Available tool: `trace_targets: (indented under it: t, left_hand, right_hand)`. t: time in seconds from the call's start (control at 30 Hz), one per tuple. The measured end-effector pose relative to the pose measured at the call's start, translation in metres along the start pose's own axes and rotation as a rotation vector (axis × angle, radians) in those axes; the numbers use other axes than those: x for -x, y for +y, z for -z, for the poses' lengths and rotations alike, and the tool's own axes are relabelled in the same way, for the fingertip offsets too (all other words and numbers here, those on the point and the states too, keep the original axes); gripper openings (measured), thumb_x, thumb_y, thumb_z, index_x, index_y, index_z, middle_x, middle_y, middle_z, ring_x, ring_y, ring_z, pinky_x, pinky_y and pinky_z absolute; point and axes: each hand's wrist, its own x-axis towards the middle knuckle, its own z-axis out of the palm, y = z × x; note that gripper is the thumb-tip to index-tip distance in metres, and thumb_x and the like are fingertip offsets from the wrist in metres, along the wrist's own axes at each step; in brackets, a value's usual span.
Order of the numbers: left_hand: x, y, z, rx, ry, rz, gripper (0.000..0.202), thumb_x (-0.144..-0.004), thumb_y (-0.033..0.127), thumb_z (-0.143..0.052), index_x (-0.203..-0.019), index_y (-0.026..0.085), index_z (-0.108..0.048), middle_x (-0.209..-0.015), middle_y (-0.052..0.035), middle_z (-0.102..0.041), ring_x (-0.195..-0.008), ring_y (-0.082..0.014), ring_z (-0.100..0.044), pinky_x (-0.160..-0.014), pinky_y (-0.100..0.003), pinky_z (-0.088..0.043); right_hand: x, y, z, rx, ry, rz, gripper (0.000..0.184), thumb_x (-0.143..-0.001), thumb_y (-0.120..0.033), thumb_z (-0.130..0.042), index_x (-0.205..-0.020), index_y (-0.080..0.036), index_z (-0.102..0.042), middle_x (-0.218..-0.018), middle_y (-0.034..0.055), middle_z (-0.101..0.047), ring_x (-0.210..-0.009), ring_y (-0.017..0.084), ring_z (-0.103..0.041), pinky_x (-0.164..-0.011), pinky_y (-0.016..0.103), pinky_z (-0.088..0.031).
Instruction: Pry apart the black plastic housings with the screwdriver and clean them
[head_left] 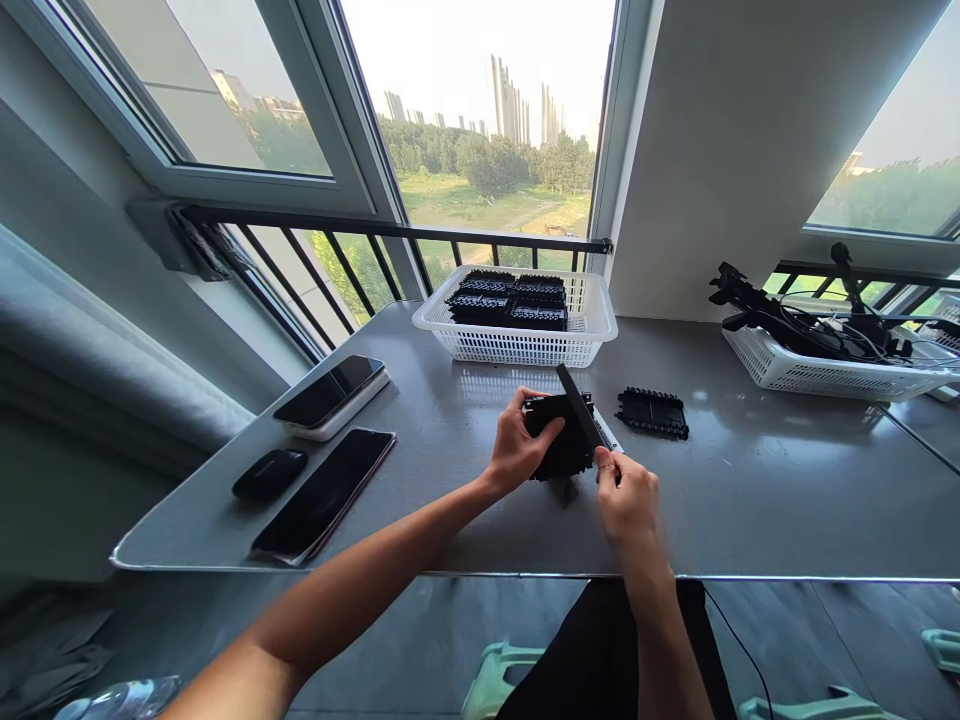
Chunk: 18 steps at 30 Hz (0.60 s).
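My left hand (pixel 517 445) is closed around a black plastic part (pixel 561 452) with toothed edges, held up over the desk with the thumb across its face. In my right hand (pixel 627 496) is a long, flat dark bar (pixel 579 405), gripped near its lower end. The bar slants across the right side of the part; whether the two touch, I cannot tell. Behind the bar a pale strip with markings (pixel 607 432) partly shows. A similar black toothed part (pixel 652 412) lies flat on the desk to the right of my hands.
A white basket (pixel 517 348) with stacked black parts (pixel 510 300) stands by the window. Two phones (pixel 326 495) (pixel 330 390), the farther one on a white box, and a black mouse-like object (pixel 270 474) lie left on the grey desk (pixel 450 540). Another basket (pixel 817 376) holds black items and cables.
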Motion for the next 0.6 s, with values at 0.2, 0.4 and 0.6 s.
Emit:
trace_targets:
  t: [0.2, 0.4, 0.6]
  left_hand:
    - [-0.009, -0.008, 0.004, 0.142, 0.096, 0.086, 0.041, -0.065, 0.030, -0.077, -0.094, 0.020, -0.050, -0.077, 0.0027, -0.061, -0.069, -0.0135, -0.060, -0.066, -0.025, -0.050]
    - [-0.012, -0.011, 0.002, 0.358, 0.094, 0.230, 0.051, -0.063, 0.033, -0.077, -0.106, 0.024, -0.051, -0.078, 0.0033, -0.062, -0.066, -0.0138, -0.061, -0.065, -0.028, -0.053]
    - [-0.011, -0.010, 0.002, 0.517, 0.036, 0.365, 0.060, -0.057, 0.033, -0.082, -0.106, 0.024, -0.049, -0.079, 0.0023, -0.065, -0.067, -0.0152, -0.063, -0.064, -0.030, -0.053]
  right_hand:
    - [-0.001, 0.003, 0.016, -0.105, 0.152, -0.086, 0.050, -0.094, -0.054, -0.032, -0.068, -0.020, -0.056, -0.055, 0.0037, -0.055, -0.047, 0.016, -0.042, -0.049, 0.029, -0.028]
    - [-0.005, 0.003, 0.015, -0.417, -0.083, -0.061, 0.047, -0.079, -0.061, -0.058, -0.085, -0.015, -0.066, -0.058, 0.0001, -0.055, -0.051, 0.014, -0.046, -0.048, 0.025, -0.034]
    - [-0.004, 0.000, 0.000, -0.547, -0.157, -0.063, 0.041, -0.072, -0.055, -0.068, -0.077, -0.015, -0.063, -0.058, -0.0022, -0.054, -0.051, 0.012, -0.046, -0.049, 0.024, -0.036]
